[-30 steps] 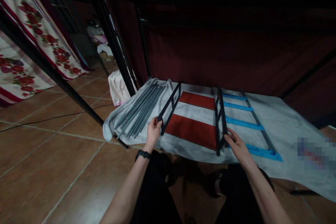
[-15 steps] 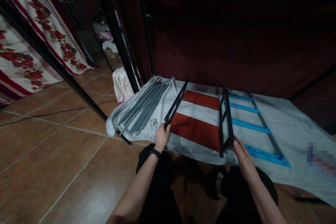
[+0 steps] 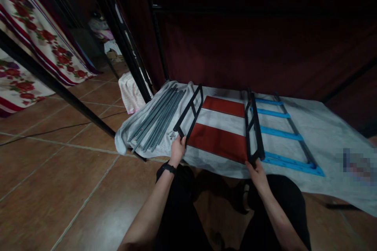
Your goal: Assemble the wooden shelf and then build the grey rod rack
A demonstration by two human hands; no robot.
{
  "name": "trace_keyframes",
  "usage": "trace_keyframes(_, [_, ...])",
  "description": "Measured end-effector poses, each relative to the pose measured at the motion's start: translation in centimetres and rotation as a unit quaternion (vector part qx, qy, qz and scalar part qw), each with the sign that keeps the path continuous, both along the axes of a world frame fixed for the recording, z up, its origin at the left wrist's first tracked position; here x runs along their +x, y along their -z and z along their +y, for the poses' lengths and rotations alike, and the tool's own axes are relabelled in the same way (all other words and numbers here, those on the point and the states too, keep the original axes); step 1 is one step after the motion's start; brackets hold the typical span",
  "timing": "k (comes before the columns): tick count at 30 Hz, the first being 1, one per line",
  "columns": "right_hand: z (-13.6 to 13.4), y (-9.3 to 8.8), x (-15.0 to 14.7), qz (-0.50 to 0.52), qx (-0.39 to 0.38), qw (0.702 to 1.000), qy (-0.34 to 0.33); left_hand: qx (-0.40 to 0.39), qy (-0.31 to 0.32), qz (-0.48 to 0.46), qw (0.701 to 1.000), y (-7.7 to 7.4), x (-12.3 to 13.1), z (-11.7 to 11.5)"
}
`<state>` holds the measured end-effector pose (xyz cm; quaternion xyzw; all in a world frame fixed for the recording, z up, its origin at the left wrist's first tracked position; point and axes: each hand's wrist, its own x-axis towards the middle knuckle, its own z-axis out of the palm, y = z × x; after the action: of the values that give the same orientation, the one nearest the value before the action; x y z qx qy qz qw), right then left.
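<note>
My left hand (image 3: 178, 150) is closed on the near end of a black ladder-like side frame (image 3: 187, 113), which leans outward to the left. My right hand (image 3: 258, 173) grips the near corner of a second black side frame (image 3: 258, 130), standing on edge. Between the frames lie two red-brown panels, a far panel (image 3: 224, 106) and a larger near panel (image 3: 218, 142); whether they are joined to the frames I cannot tell. Beside the right frame are several bright blue slats (image 3: 282, 133) on a dark bar (image 3: 297, 132).
A bundle of grey rods (image 3: 160, 119) and a few small screws (image 3: 172, 135) lie to the left on the grey cloth (image 3: 321, 137) covering the table. Black posts (image 3: 134, 47) rise at its left end. A cable (image 3: 64, 127) crosses the tiled floor (image 3: 55, 180).
The left frame has tipped outward to the left, showing its opening. My right hand has moved left along the right frame's near end and closed around its corner. The camera view shifts slightly.
</note>
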<state>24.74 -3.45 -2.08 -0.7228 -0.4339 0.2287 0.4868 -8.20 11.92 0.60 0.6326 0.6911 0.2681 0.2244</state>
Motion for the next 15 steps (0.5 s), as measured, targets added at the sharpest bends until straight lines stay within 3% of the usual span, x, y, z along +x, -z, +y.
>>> trace_keyframes(9, [0.2,1.8,1.2,-0.018,0.007,1.0,-0.022,0.003,0.048,0.022,0.999,0.1,-0.1,-0.5])
trace_keyframes(15, [-1.6,2.6,1.3,0.015,0.048,0.998,0.046,-0.001,0.031,0.055,0.998,1.0,-0.5,0.4])
